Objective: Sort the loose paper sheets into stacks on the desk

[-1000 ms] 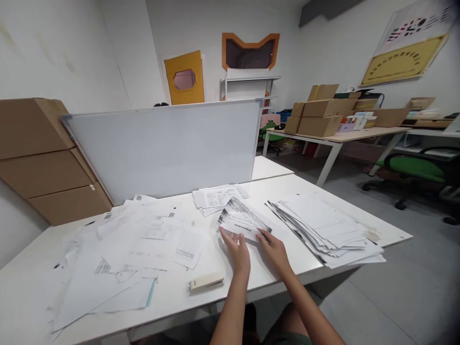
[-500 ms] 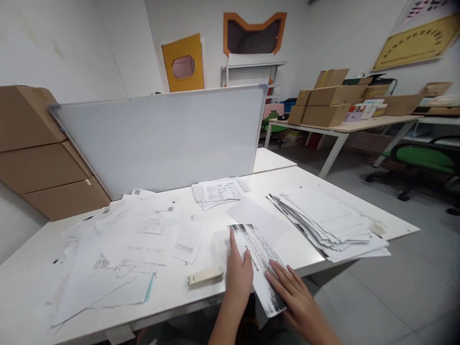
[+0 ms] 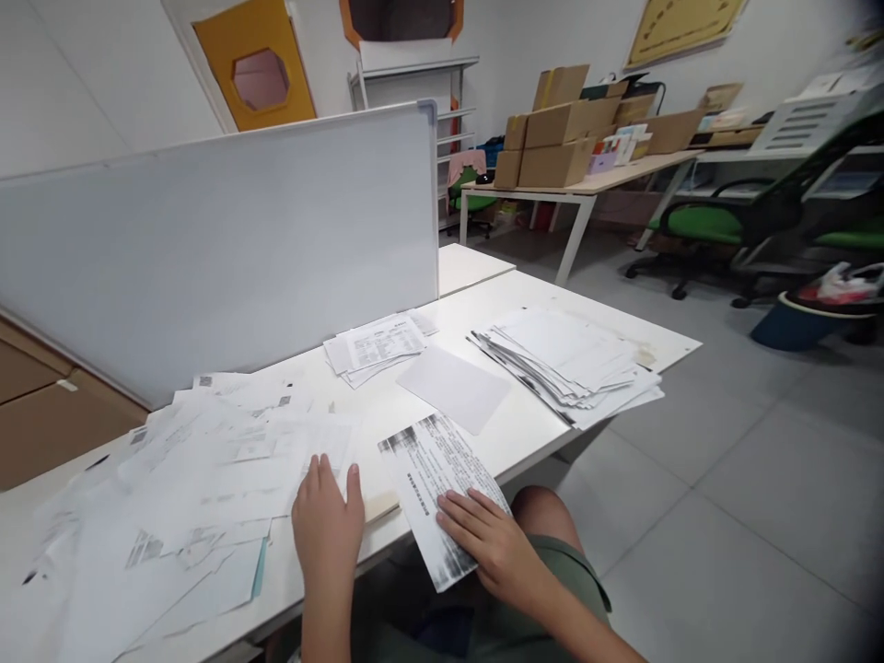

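Printed sheet (image 3: 432, 465) lies aslant at the near edge of the white table (image 3: 552, 299), its upper part over the tabletop and its lower part jutting out above the person's lap; dark smudged bands run along its two short ends, with lines of print between. Right hand (image 3: 487, 539) rests on the lower half of this sheet, palm down, fingers stretched out nearly straight and close together across the print; thumb out of sight, so cannot tell whether the paper is pinched from below. Left hand (image 3: 328, 520) is at the right margin of the loose papers (image 3: 227, 479), fingers extended, thumb spread well away from them, nothing in its grasp; contact with the papers cannot be judged. Cream stapler (image 3: 382, 506) sits just beside the left hand, partly hidden by it, between that hand and the printed sheet. Blank sheet (image 3: 456, 387) lies flat just beyond the printed one. Farther back, a small pile of forms (image 3: 387, 341) is near the foot of the whiteboard (image 3: 241, 249), which stands on edge. Thick paper stack (image 3: 566, 359), unevenly fanned, occupies the right side of the table.
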Available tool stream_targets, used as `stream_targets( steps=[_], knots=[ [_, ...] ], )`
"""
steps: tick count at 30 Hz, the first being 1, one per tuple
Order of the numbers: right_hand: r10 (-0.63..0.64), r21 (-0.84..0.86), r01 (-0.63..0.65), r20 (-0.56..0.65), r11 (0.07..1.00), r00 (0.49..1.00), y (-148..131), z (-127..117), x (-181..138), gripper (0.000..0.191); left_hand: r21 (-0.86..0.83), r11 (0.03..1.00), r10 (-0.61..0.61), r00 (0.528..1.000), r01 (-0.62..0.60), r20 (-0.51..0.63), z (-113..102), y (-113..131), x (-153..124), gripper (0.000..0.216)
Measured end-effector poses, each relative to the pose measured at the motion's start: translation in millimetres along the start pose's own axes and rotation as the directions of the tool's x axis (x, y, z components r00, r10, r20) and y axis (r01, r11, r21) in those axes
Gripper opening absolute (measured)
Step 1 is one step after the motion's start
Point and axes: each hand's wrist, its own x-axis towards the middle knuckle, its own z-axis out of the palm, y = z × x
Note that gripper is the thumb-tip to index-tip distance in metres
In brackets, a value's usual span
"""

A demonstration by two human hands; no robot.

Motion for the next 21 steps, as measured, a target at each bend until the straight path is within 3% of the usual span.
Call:
stream_targets(
  steps=[6,15,21],
  knots=[
    [0.139,0.071,-0.133,-0.088,0.989,0.986,-13,6,-3,0.080,-0.015,0.976,0.218,0.973,-0.218,0.072,26,19,16,0.060],
    [0.027,0.073,-0.030,0.034,0.997,0.999,-23,4,1,0.073,-0.059,0.948,0.318,0.944,-0.314,0.089,52,13,18,0.051],
    [0.027,0.080,-0.028,0.010,0.996,1.000,-24,4,2,0.071,0.027,0.921,0.385,0.920,-0.388,0.077,57,18,13,0.050]
  ],
)
